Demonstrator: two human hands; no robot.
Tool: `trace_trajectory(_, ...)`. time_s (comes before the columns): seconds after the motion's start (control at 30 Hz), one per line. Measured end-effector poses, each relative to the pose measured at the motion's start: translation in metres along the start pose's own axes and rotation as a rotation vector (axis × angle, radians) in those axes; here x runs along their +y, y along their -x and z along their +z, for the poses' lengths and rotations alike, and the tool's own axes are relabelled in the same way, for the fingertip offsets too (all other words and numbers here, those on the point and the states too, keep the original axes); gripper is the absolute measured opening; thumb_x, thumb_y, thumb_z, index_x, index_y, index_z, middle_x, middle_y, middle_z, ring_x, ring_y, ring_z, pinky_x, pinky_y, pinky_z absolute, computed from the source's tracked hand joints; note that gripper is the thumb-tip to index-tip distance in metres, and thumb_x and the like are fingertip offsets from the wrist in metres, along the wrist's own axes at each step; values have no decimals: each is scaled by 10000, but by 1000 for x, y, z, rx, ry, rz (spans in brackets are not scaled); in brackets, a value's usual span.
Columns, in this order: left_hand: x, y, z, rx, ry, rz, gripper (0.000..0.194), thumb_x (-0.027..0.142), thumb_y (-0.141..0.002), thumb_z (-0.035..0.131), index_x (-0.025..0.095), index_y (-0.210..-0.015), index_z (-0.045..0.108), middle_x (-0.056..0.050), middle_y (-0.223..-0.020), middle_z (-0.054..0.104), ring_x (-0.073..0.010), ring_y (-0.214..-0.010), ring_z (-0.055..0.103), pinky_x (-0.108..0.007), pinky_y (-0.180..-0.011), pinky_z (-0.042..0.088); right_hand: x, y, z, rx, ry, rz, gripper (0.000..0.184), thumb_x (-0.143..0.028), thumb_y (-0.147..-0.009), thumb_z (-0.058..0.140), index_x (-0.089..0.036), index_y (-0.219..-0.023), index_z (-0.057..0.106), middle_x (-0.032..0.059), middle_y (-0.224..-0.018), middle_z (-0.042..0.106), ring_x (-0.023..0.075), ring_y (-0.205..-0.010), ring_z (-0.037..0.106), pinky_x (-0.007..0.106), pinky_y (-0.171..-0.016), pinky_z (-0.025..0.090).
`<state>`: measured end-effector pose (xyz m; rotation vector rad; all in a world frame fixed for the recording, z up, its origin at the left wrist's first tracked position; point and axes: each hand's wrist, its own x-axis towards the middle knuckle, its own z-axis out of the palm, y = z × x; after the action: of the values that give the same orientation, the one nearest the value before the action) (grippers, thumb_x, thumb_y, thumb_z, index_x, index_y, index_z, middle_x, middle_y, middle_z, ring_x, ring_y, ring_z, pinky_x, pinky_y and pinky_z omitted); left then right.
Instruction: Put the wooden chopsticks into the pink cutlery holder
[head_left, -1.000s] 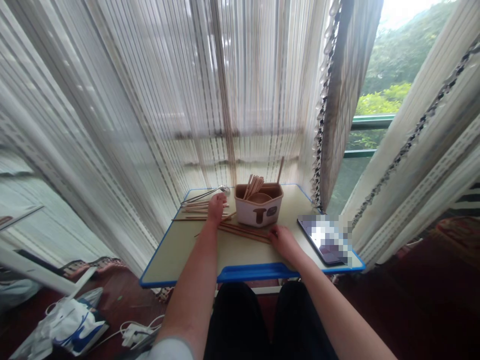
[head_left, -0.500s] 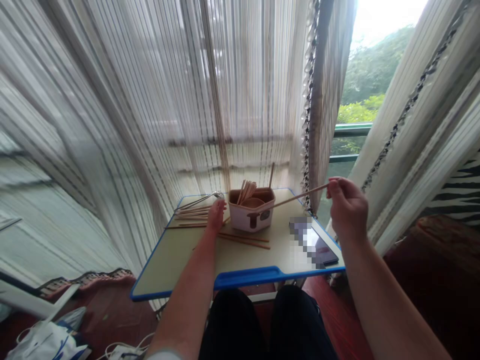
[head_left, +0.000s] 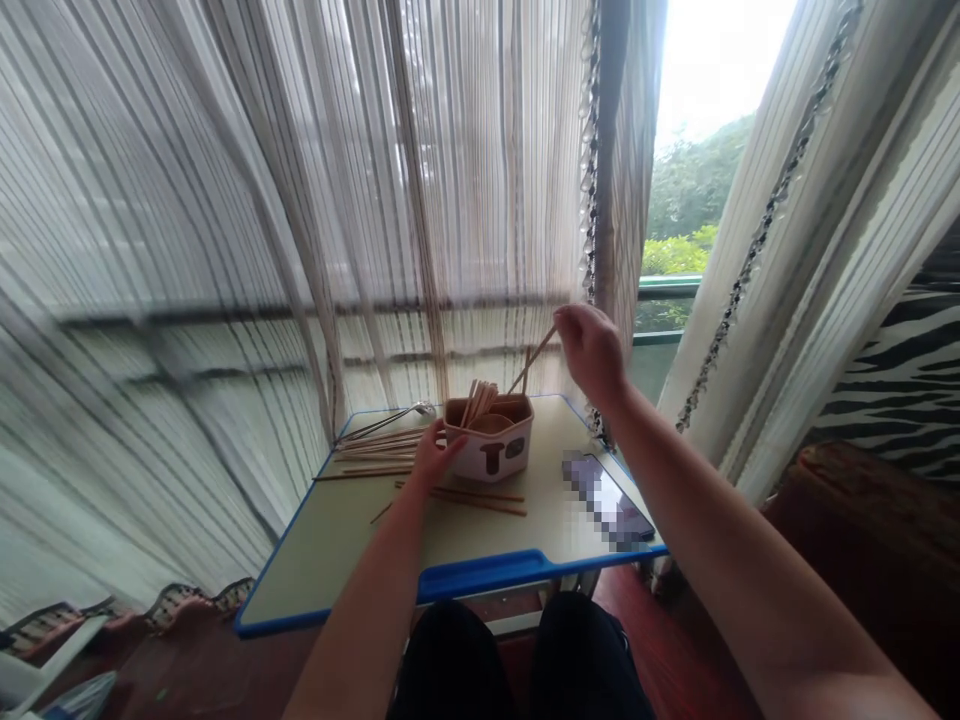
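My right hand (head_left: 592, 350), raised behind and right of the pinkish-white storage box (head_left: 487, 462), pinches the upper end of a wooden chopstick (head_left: 538, 355). The chopstick slants down to the left, its lower end at the box's opening. My left hand (head_left: 435, 455) grips the box's left front corner, thumb on the front wall. Inside the box are a bundle of wooden sticks (head_left: 478, 400), a round brown piece (head_left: 491, 424) and another upright stick at the back right. Left of the box lie several chopsticks (head_left: 375, 450) and metal utensils (head_left: 390, 420). More chopsticks (head_left: 480, 497) lie in front.
Everything stands on a small cream table (head_left: 315, 570) with a blue edge. A phone or tablet (head_left: 619, 510), partly pixelated, lies at the right. Striped curtains (head_left: 360, 200) hang close behind the table. My knees are under its front edge.
My right hand has moved left with the chopstick, which now stands steeper over the box. My left hand has moved from beside the metal utensils onto the box. The view has shifted slightly.
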<state>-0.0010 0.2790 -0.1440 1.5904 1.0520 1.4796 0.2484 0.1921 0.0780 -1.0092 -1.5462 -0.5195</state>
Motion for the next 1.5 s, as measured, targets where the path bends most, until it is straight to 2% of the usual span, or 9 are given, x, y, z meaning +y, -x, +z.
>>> trace_trajectory(0.2, -4, 0, 1, 27, 2, 4, 560, 426, -561, 747, 185, -1031, 559, -95, -1039, 605, -195, -840, 594, -283, -602, 498, -2, -7, 19, -105, -8, -12, 253, -315, -876, 424, -156, -858, 619, 58, -794, 614, 161, -746, 523, 296, -724, 397)
trace_trajectory(0.43, -6, 0, 2, 22, -47, -17, 610, 421, -547, 756, 179, -1063, 539, -90, -991, 612, -203, -848, 598, -304, -627, 510, 8, -2, 47, -157, -16, 118, 310, -347, -882, 401, -144, -871, 635, 68, -804, 584, 155, -705, 511, 277, -692, 396)
trace_trajectory(0.63, -2, 0, 1, 9, -9, -15, 586, 398, -545, 763, 198, -1052, 550, -83, -997, 621, -212, -865, 596, -292, -609, 502, 24, 8, 68, -197, 61, 216, 313, -317, -885, 394, -142, -881, 654, 89, -819, 612, 183, -777, 531, 284, -727, 384)
trace_trajectory(0.83, -2, 0, 4, -6, -38, -29, 594, 405, -550, 762, 202, -1063, 543, -86, -1025, 620, -217, -889, 598, -296, -629, 491, 39, 40, 90, -488, 183, 224, 283, -310, -864, 448, -156, -836, 683, 75, -810, 622, 158, -747, 537, 256, -692, 376)
trace_trajectory(0.9, -3, -1, 4, -8, -67, -11, 583, 413, -560, 755, 200, -1059, 541, -84, -1032, 615, -208, -877, 600, -292, -631, 487, 41, 54, 97, -511, 228, 242, 300, -329, -870, 440, -161, -836, 686, 81, -843, 622, 156, -759, 541, 254, -689, 377)
trace_trajectory(1.03, -4, 0, 4, -18, -53, -17, 585, 415, -560, 754, 194, -1058, 540, -88, -1026, 617, -202, -857, 607, -296, -637, 488, 46, 75, 101, -523, 291, 321, 353, -371, -888, 395, -172, -852, 685, 89, -859, 625, 161, -766, 553, 260, -684, 375)
trace_trajectory(1.27, -3, 1, 2, -31, -72, -8, 582, 409, -585, 740, 187, -1081, 531, -91, -1029, 614, -208, -886, 601, -290, -633, 495, 51, 84, 100, -472, 237, 367, 315, -361, -872, 417, -171, -883, 668, 95, -872, 627, 179, -776, 564, 272, -674, 377)
trace_trajectory(1.37, -1, 1, 3, -29, -74, -13, 573, 421, -579, 738, 186, -1062, 538, -82, -1005, 623, -205, -871, 605, -281, -616, 499, 49, 89, 100, -373, 155, 372, 275, -330, -843, 460, -166, -991, 624, 81, -870, 617, 182, -765, 561, 283, -684, 392)
trace_trajectory(1.5, -1, 2, 4, -15, -75, -21, 578, 426, -575, 738, 185, -1062, 540, -81, -1009, 625, -199, -870, 607, -283, -628, 503, 36, 115, 89, -164, 3, 372, 380, -331, -811, 492, -144, -1142, 499, 63, -859, 586, 173, -738, 538, 292, -689, 416)
